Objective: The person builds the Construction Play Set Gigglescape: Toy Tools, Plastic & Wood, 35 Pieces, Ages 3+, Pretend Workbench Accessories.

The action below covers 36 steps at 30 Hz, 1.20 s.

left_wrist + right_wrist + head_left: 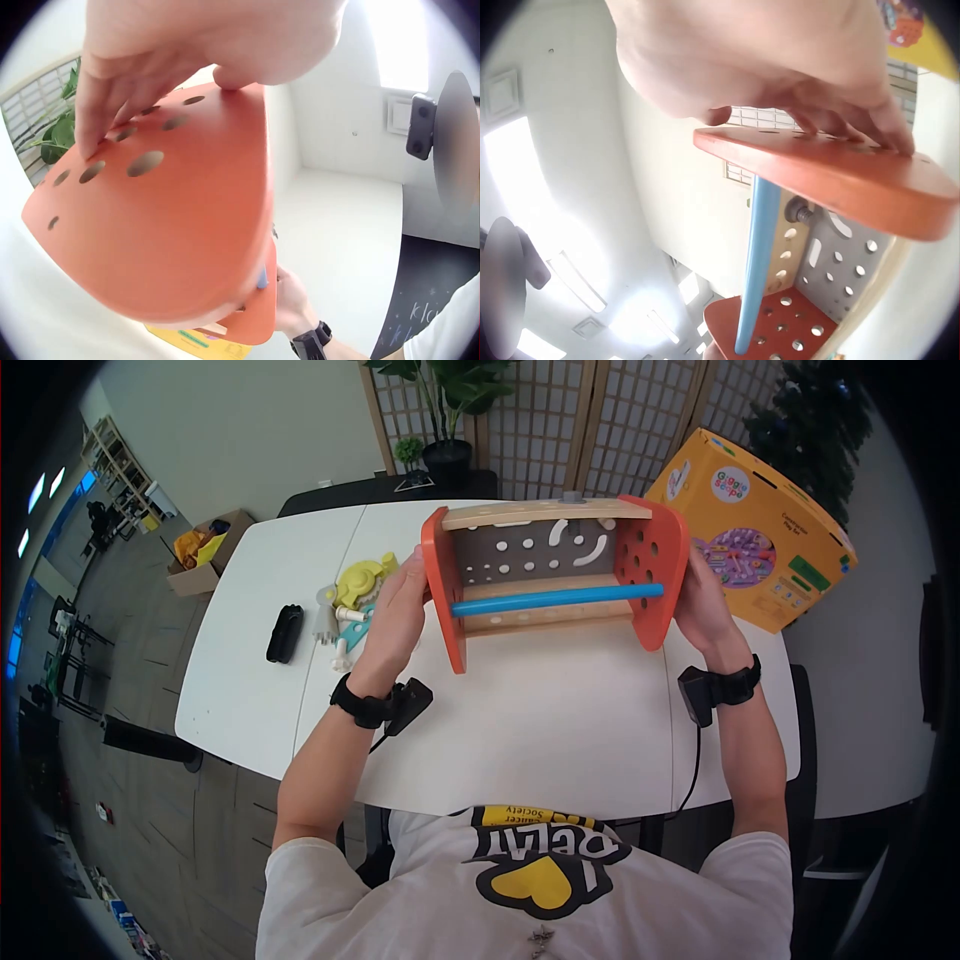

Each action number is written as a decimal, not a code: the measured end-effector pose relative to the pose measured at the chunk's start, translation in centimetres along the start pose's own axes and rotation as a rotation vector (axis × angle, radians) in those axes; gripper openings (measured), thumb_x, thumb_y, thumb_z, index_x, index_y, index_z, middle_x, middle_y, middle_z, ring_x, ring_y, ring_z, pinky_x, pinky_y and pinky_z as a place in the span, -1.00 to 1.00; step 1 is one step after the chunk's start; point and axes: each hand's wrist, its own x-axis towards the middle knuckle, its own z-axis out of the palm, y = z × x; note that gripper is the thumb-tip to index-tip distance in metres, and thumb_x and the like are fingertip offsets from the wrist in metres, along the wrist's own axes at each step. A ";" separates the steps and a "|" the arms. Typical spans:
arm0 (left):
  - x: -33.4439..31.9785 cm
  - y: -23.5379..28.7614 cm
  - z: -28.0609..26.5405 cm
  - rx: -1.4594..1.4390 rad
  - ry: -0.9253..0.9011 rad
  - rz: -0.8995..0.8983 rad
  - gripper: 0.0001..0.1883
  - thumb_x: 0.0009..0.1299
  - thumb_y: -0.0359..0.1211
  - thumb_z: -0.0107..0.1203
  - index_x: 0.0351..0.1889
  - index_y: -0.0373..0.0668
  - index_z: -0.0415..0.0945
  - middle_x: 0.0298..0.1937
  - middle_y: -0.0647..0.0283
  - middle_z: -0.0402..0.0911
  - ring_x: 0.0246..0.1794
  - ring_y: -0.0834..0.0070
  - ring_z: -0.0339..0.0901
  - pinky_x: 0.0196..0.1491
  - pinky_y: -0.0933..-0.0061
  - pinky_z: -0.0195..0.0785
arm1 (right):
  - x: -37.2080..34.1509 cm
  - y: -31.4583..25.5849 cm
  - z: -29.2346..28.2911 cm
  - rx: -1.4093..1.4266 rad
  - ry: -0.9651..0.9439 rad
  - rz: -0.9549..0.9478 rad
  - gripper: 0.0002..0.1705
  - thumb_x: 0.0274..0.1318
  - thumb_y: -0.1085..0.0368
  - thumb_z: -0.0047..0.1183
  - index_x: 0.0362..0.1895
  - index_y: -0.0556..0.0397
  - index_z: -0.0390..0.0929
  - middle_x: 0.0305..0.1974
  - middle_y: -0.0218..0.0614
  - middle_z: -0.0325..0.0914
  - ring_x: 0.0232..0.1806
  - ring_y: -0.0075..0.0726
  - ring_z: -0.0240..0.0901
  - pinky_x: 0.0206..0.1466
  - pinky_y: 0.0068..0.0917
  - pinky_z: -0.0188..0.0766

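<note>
A wooden toy toolbox [540,586] with orange-red end panels is held up between both hands in the head view. A blue rod [557,600] spans its ends, in front of a grey board [530,552] with holes and slots. My left hand [396,615] grips the left end panel; in the left wrist view its fingers [91,124] lie on the holed outer face, thumb at the edge. On the opposite end, my right hand [705,605] holds the other panel, fingers [891,124] bent against its outside. A grey screw [800,211] sticks through a wooden slat.
On the white table [520,710], a yellow toy part [362,582] and several small white and teal pieces lie left of the toolbox. Farther left is a black case [285,634]. A big orange-yellow box [770,530] stands at the back right; a potted plant [447,458] is behind.
</note>
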 end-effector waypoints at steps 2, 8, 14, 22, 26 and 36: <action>0.3 -0.6 -0.2 -0.049 -0.012 0.024 -0.36 0.74 0.03 -0.31 0.50 -0.28 0.32 0.28 0.18 0.55 0.28 0.48 0.45 0.41 0.36 0.24 | 0.1 0.2 0.0 0.079 0.008 -0.057 -0.24 0.56 -0.30 -0.37 0.53 -0.07 0.26 0.40 -0.23 0.38 0.42 -0.29 0.32 0.45 -0.14 0.29; 0.4 1.3 0.5 -0.207 -0.078 -0.005 -0.36 0.67 -0.08 -0.15 0.61 -0.22 0.17 0.45 0.20 0.45 0.38 0.47 0.38 0.46 0.37 0.14 | 0.2 1.7 -1.5 0.124 -0.086 -0.027 -0.22 0.47 -0.18 -0.08 0.55 0.01 0.22 0.41 -0.23 0.38 0.45 -0.26 0.29 0.48 -0.16 0.24; 0.8 -1.0 -0.7 -0.127 -0.173 0.028 -0.27 0.47 -0.33 -0.16 0.65 -0.23 0.09 0.57 0.15 0.31 0.47 0.42 0.32 0.52 0.32 0.07 | 0.4 3.8 -1.8 0.100 -0.218 -0.068 0.29 -0.06 0.30 0.49 0.67 0.00 -0.09 0.55 -0.23 0.14 0.59 -0.20 0.08 0.62 -0.17 0.03; 0.7 -1.6 -0.4 -0.197 -0.154 -0.046 -0.24 0.28 -0.38 -0.15 0.53 -0.30 0.20 0.55 0.04 0.32 0.60 0.32 0.17 0.63 0.13 -0.07 | 0.4 6.9 -2.6 -0.113 -0.214 -0.149 0.51 -0.22 0.33 0.59 0.70 -0.10 -0.26 0.56 -0.22 0.11 0.58 -0.15 0.08 0.61 -0.12 0.10; 0.8 -2.0 -0.7 -0.177 -0.160 -0.066 -0.29 0.29 -0.38 -0.16 0.49 -0.30 0.24 0.51 0.03 0.38 0.58 0.29 0.21 0.64 0.11 -0.07 | 0.3 8.3 -3.3 -0.200 -0.193 -0.135 0.47 -0.20 0.45 0.54 0.70 -0.13 -0.23 0.52 -0.25 0.16 0.55 -0.18 0.13 0.59 -0.11 0.18; -0.7 -3.2 -1.1 -0.041 -0.190 -0.057 -0.44 0.48 -0.39 -0.20 0.46 -0.26 0.27 0.44 0.08 0.45 0.56 0.36 0.25 0.60 0.22 0.06 | -0.3 9.5 -4.9 -0.230 -0.127 -0.112 0.15 0.07 0.42 0.39 0.65 0.03 -0.04 0.50 -0.24 0.21 0.49 -0.20 0.23 0.53 -0.18 0.26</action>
